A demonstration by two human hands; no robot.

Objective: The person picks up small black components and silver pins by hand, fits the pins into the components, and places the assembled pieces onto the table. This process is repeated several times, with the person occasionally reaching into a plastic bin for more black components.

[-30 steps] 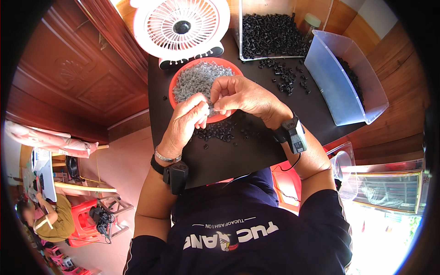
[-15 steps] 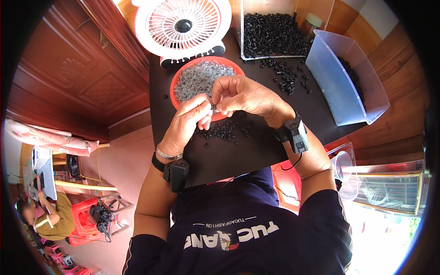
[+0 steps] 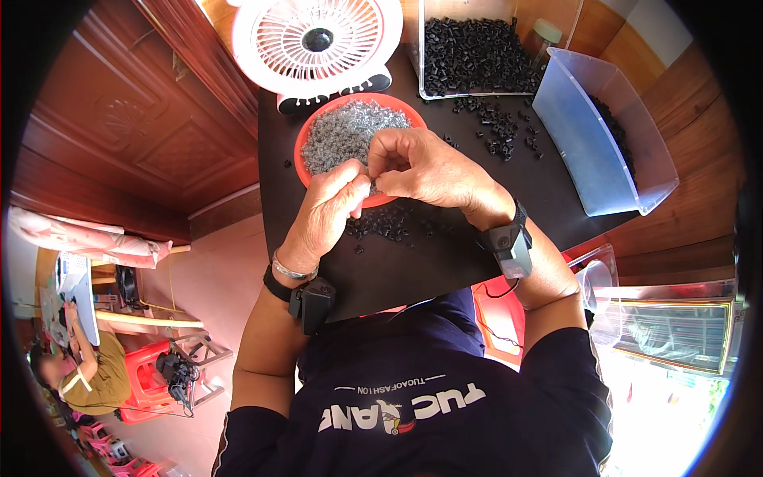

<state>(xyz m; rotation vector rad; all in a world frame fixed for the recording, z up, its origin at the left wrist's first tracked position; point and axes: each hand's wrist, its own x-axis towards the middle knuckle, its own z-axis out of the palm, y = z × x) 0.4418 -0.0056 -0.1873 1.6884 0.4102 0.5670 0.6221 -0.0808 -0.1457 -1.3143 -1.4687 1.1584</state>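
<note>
My left hand point(image 3: 327, 213) and my right hand point(image 3: 425, 167) meet fingertip to fingertip over the near rim of a red bowl point(image 3: 306, 135) filled with small grey metal parts point(image 3: 342, 131). The fingers of both hands are pinched together around something tiny that I cannot make out. Just below the hands lies a loose scatter of small black plastic pieces point(image 3: 389, 224) on the black table point(image 3: 413, 270). Each wrist carries a dark band with a small box.
A white desk fan point(image 3: 318, 40) stands behind the bowl. A clear tray point(image 3: 477, 48) full of black pieces sits at the back, more black pieces point(image 3: 501, 131) strewn before it. A pale blue plastic bin point(image 3: 596, 143) stands to the right. Another person sits far lower left.
Both hands stay joined over the bowl's near rim; the fingertips have shifted slightly against each other. Nothing else has moved.
</note>
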